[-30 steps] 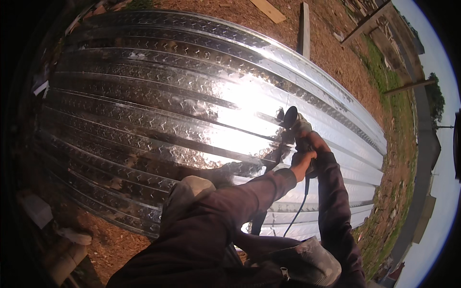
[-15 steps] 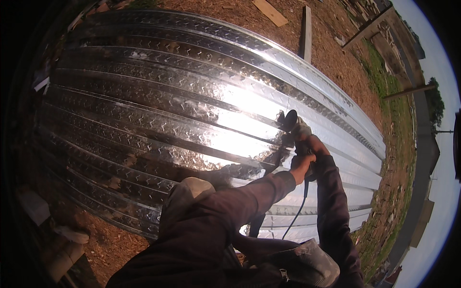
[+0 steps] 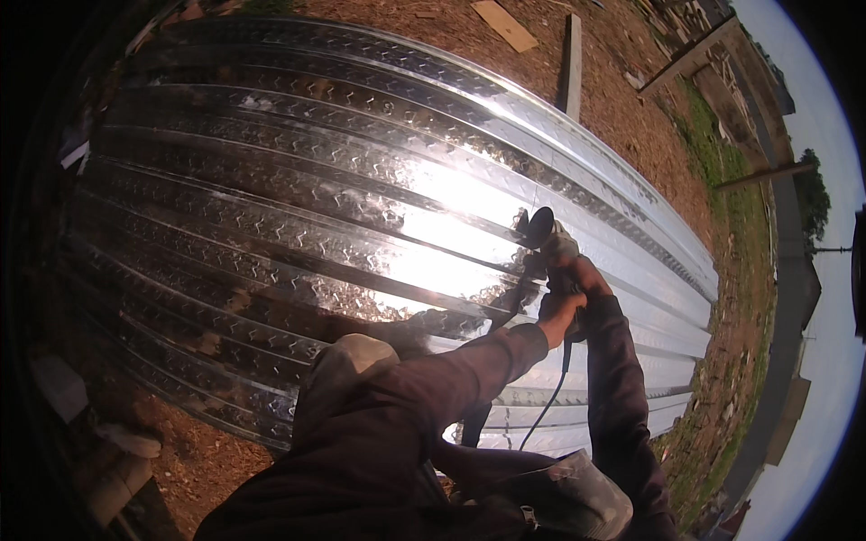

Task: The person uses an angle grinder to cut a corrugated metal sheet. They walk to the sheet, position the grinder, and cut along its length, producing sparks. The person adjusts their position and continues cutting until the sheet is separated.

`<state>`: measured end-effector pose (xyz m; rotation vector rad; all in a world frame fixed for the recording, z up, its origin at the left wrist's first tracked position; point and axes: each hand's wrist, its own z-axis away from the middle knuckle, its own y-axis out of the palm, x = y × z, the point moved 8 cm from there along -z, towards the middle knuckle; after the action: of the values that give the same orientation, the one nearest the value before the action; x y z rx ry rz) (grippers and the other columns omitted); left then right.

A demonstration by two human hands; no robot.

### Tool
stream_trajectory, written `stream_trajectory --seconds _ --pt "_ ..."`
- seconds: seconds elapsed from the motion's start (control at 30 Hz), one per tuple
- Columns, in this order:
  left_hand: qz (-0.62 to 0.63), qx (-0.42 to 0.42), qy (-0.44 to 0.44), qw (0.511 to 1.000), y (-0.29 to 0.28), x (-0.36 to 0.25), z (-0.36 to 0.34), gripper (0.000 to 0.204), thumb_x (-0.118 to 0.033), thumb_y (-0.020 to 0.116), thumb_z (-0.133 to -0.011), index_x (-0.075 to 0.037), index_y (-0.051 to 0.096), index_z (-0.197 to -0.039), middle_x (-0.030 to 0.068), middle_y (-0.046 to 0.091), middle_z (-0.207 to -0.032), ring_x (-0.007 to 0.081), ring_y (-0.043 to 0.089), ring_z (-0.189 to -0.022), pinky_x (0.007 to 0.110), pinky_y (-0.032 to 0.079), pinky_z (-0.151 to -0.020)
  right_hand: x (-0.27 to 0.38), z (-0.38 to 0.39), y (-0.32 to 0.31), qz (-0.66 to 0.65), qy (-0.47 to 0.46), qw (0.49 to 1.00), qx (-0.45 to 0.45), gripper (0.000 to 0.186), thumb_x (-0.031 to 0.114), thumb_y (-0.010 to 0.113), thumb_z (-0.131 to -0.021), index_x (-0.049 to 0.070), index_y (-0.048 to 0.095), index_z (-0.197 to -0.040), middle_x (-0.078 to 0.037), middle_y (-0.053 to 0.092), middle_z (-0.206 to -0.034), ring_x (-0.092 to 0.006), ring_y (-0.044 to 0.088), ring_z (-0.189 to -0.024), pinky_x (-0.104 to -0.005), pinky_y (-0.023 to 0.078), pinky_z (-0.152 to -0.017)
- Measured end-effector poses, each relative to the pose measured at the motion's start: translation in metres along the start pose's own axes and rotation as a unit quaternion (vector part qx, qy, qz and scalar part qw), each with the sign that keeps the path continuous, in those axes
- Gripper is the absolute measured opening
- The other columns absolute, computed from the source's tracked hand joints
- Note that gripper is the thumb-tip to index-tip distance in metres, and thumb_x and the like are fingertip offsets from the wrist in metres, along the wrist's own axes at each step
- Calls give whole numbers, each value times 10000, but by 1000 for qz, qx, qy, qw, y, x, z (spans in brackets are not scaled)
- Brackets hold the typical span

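Observation:
Both my hands are closed on a corded angle grinder [image 3: 561, 245], whose dark disc [image 3: 540, 227] stands over a large ribbed sheet of shiny metal roofing [image 3: 316, 171]. My left hand [image 3: 560, 316] wraps round the rear of the tool's body. Farther forward, my right hand [image 3: 588, 276] grips it near the head. A thin line runs along the sheet just beyond the disc. Whether the disc touches the metal is hard to tell. From the grinder's back end a black cord [image 3: 548, 404] trails toward my knees.
Strong sun glare whitens the middle of the sheet. Beyond its far edge lie a wooden plank [image 3: 573, 68] and a flat board [image 3: 505, 24] on brown ground. A timber frame [image 3: 744, 90] stands at the far right. A pale block [image 3: 59, 388] sits at the near left.
The grinder and both hands have shifted very slightly left in the picture, along with the whole scene. My grip on the tool is the same.

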<state>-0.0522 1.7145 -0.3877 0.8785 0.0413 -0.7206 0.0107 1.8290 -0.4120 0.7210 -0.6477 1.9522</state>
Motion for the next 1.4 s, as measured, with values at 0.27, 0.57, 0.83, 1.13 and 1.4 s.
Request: stream_trajectory --seconds 0.27,0.57,0.83,1.13,1.4 --pt "1 -15 -1 1000 -4 -1 -3 363 -218 714 -706 20 638 -970 90 642 -887 187 630 -788 336 506 -679 -12 -15 -11 70 45 996 -13 307 230 591 -849 2 662 -1042 -101 668 -932 -205 630 -795 -344 514 -713" --pt "23 4 15 1000 1 -3 1 310 -238 716 -724 -24 658 -941 61 660 -845 165 623 -736 332 480 -628 -27 -28 -28 72 31 997 1 315 271 579 -888 20 659 -1062 -91 661 -888 -215 620 -778 -352 507 -717" --pt "6 24 28 999 4 4 -8 331 -252 713 -730 -19 661 -960 82 666 -884 179 623 -766 329 481 -666 -15 -12 -24 55 36 998 -5 318 284 579 -893 27 651 -1066 -86 651 -882 -212 615 -774 -352 506 -713" --pt "6 18 19 1000 4 6 -12 314 -238 707 -744 -27 660 -972 69 661 -898 170 621 -790 320 487 -680 -10 -10 -21 52 36 998 -4 323 298 578 -897 34 642 -1072 -80 640 -875 -209 609 -770 -351 504 -708" --pt "20 16 30 999 3 4 -8 348 -252 716 -745 -20 653 -998 74 652 -922 176 628 -833 330 504 -712 -7 -10 -17 53 40 998 -3 327 311 577 -901 41 635 -1077 -75 630 -869 -206 603 -766 -350 503 -704"
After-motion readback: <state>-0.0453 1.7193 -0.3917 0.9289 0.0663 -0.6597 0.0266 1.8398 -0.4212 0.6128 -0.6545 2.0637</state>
